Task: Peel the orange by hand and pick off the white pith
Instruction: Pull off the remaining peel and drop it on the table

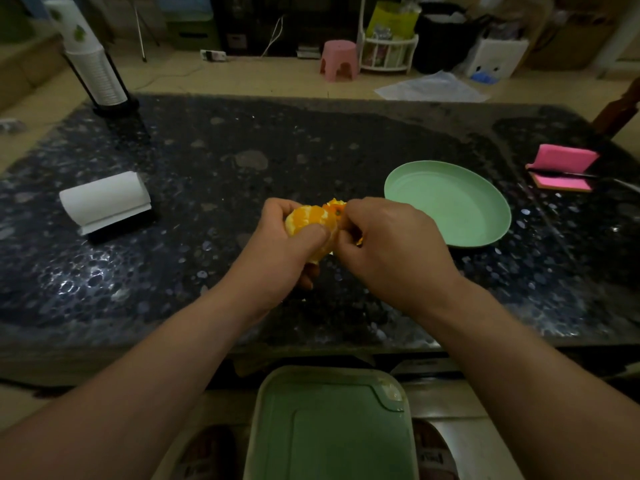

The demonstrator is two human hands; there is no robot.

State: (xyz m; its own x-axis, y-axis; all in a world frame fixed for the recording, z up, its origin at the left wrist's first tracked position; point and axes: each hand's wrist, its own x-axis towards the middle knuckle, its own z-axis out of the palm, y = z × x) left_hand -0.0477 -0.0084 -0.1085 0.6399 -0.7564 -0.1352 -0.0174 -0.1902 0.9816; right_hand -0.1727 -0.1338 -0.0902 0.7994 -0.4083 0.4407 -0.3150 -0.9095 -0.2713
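Observation:
A mostly peeled orange (pixel 309 218) is held above the middle of the dark stone table (pixel 207 161). My left hand (pixel 280 251) wraps around it from below and the left, thumb pressed on its front. My right hand (pixel 388 244) pinches a strip of orange peel (pixel 335 206) that still hangs at the fruit's top right. Pale segments show on the bare top of the fruit. My fingers hide its underside.
An empty green plate (pixel 450 202) lies just right of my hands. A white tissue holder (pixel 105 200) sits at the left, a cup stack (pixel 91 60) at the far left corner, a pink sponge (pixel 562 166) with a knife at the right. A green bin lid (pixel 332 424) is below the table's front edge.

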